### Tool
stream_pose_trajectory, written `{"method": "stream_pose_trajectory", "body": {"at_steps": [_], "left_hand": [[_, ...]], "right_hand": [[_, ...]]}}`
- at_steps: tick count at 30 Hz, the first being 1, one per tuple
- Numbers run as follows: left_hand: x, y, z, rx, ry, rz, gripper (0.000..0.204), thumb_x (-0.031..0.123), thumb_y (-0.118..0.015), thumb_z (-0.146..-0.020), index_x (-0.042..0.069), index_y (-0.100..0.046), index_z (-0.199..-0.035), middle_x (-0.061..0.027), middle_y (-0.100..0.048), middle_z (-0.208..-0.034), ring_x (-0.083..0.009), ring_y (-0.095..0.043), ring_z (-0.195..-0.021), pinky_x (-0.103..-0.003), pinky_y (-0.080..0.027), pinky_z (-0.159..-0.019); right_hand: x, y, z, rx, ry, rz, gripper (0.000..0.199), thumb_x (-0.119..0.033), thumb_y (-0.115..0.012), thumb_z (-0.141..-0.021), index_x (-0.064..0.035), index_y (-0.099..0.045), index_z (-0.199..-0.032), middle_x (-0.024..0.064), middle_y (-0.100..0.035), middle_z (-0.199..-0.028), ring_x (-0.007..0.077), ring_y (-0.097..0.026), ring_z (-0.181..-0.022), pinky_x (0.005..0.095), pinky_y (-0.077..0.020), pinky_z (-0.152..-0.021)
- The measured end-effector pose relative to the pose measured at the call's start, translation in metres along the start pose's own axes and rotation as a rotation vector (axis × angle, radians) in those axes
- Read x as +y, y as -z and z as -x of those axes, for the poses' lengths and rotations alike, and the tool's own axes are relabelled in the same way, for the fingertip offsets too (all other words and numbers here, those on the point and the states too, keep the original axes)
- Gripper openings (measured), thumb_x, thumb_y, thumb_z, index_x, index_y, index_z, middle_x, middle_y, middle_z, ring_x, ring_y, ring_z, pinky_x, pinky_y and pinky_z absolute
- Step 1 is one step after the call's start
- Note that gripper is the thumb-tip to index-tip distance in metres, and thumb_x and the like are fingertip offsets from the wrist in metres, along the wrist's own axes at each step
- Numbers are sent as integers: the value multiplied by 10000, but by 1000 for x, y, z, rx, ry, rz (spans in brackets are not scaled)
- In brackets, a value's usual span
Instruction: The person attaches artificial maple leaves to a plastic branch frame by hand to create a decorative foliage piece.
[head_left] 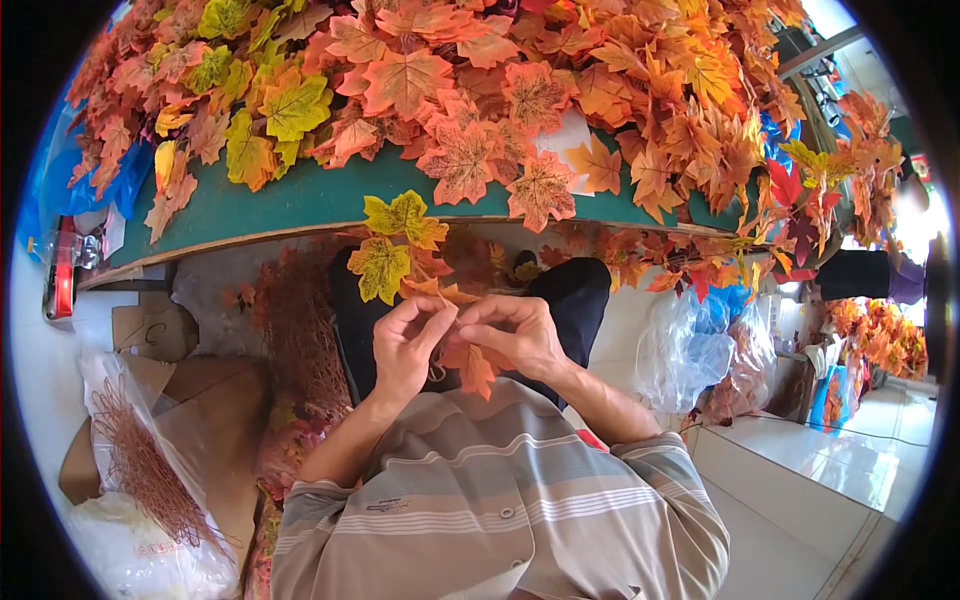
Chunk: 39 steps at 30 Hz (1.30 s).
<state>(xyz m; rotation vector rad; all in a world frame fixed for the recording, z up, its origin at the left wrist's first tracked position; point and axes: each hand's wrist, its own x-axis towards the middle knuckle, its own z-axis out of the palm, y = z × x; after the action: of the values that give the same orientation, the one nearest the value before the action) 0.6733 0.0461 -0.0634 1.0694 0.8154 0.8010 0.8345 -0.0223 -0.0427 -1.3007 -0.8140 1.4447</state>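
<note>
In front of my chest, my left hand (408,338) and my right hand (515,335) meet with their fingertips pinched together. Between them is a spray of artificial maple leaves (380,268). Its yellow-green leaves stick out beyond my left hand toward the table, and an orange leaf (473,372) hangs below my fingers. The stem at my fingertips is too small and covered to make out. Just past my hands runs the edge of a green table (300,215), heaped with artificial maple leaves (405,82) in orange, red and yellow-green.
At the left, brown stem bundles (150,460) lie in clear plastic beside cardboard (215,400). More brown stems (300,325) stand by my left leg. Clear and blue plastic bags (690,350) are on the right. A red-and-metal tool (66,268) sits by the table's left end.
</note>
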Motion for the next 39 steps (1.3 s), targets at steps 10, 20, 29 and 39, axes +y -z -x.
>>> {"method": "stream_pose_trajectory", "body": {"at_steps": [10, 20, 29, 39], "left_hand": [[0, 0, 3, -41, -34, -29, 55, 31, -631, -882, -22, -623, -898, -11, -628, -855, -54, -570, -763, -191, -456, -691], [-1, 0, 5, -44, -168, -225, 51, 13, -651, -856, -30, -623, -857, -31, -616, -848, -65, -570, -764, -200, -453, -682], [-6, 6, 13, -51, -24, -60, 33, -7, -633, -865, -35, -649, -860, -39, -621, -832, -75, -603, -728, -198, -475, -648], [-15, 17, 1, -131, 302, 217, 189, 113, -561, -935, -30, -646, -1026, -72, -660, -873, -109, -637, -754, -235, -539, -641]], "right_hand": [[14, 0, 1, 2, 16, -165, 130, -55, -661, -860, 37, -642, -950, 97, -698, -850, 106, -652, -754, 224, -528, -640], [5, -3, 3, 29, 19, -46, 104, -48, -654, -863, 35, -633, -924, 98, -692, -837, 112, -654, -758, 233, -525, -667], [11, -12, 3, 119, 137, 63, 98, -40, -688, -809, 41, -645, -843, 77, -642, -797, 125, -631, -748, 251, -494, -674], [19, 4, -20, 87, 250, 233, 92, -38, -679, -818, 42, -645, -845, 76, -632, -826, 112, -621, -732, 243, -481, -647]]}}
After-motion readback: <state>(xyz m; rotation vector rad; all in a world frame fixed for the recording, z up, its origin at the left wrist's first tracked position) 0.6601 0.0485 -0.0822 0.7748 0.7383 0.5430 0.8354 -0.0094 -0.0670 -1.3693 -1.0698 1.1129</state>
